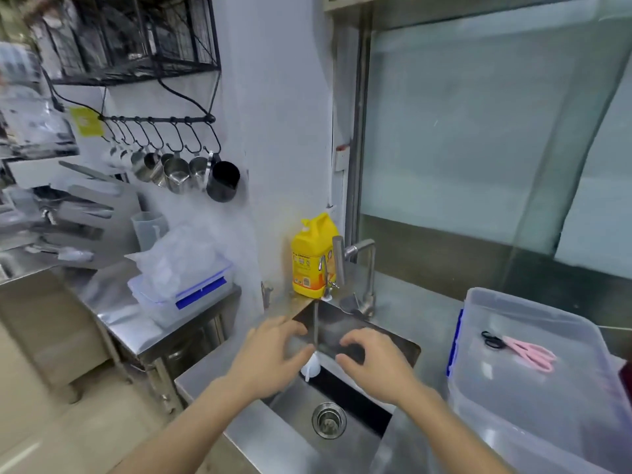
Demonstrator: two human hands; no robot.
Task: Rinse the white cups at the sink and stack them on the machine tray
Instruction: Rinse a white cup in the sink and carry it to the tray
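Water runs in a thin stream from the steel faucet into the sink. A small white cup sits right under the stream, mostly hidden by my left hand, whose thumb and palm are against it. My right hand hovers just right of the cup over the sink, fingers curled and apart, holding nothing. The machine tray is not in view.
A yellow detergent jug stands behind the sink's back left corner. A clear plastic bin with pink scissors on its lid fills the counter to the right. Left, a lidded box holds plastic bags; metal pitchers hang above.
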